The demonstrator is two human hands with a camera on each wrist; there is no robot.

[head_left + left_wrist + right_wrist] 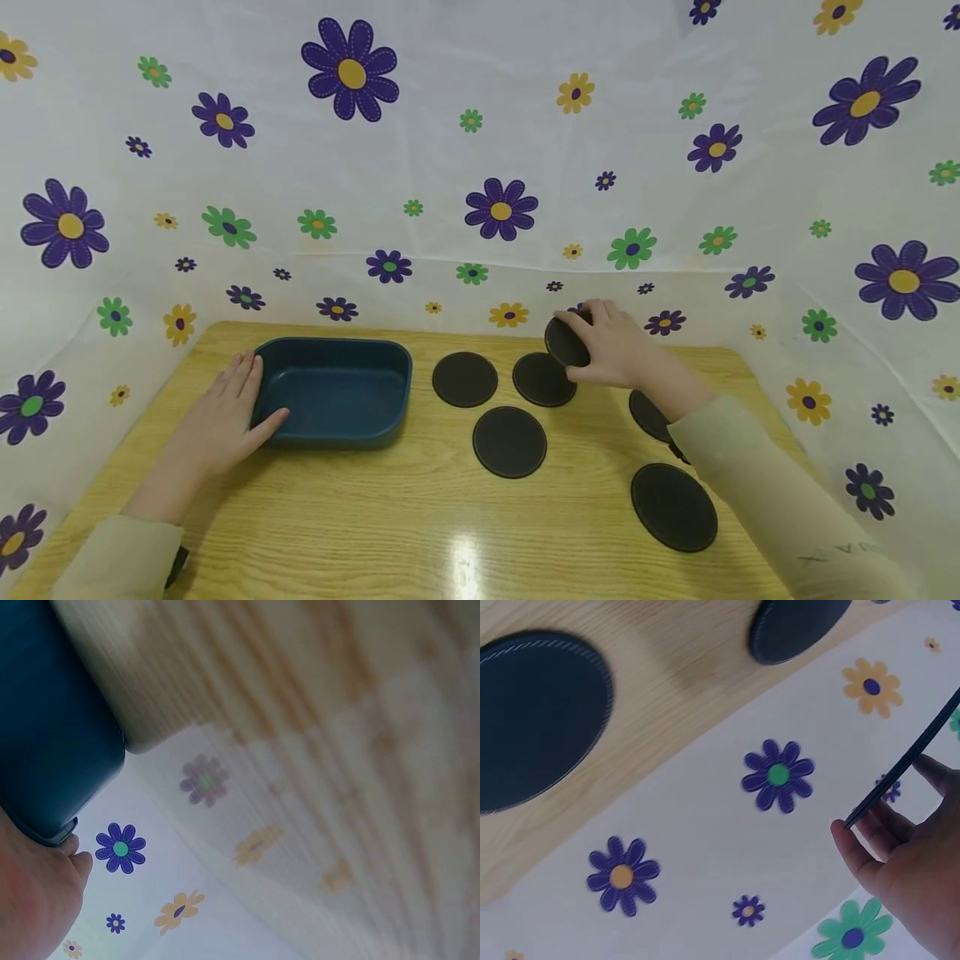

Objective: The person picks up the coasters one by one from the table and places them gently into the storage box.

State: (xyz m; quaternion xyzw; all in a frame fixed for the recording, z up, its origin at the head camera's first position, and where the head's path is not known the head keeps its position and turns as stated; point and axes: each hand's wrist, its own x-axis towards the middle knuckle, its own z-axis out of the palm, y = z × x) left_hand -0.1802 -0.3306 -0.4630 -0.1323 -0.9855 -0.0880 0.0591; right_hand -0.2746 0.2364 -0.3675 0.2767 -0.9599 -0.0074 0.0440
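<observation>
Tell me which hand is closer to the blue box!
The left hand. It touches the left end of the blue box. The right hand is away to the box's right, holding a tilted black disc.

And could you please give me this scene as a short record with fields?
Left hand: on the left end of the blue dish
Right hand: gripping a tilted black disc
Other discs: five on the tabletop, one partly hidden by the right arm
Backdrop: white, flower-patterned
</observation>
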